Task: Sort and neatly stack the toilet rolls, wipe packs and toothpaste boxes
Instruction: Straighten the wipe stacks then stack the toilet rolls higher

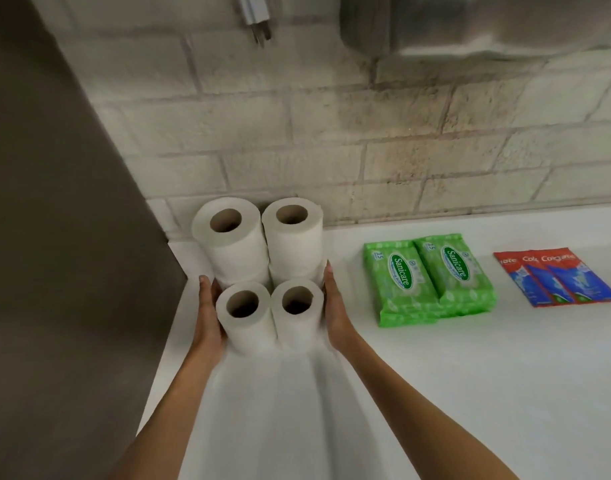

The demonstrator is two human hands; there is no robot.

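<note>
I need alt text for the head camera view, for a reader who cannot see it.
A person's left hand and right hand press flat against the two sides of a cluster of upright toilet rolls on a white counter by a brick wall. To the right lie green wipe packs side by side, then red toothpaste boxes.

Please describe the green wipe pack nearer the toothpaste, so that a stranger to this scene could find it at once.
Look at the white counter below the brick wall. Between the toilet rolls and the red toothpaste lie two green packs. The wanted wipe pack is the right one, set slightly farther back than its twin.
</note>
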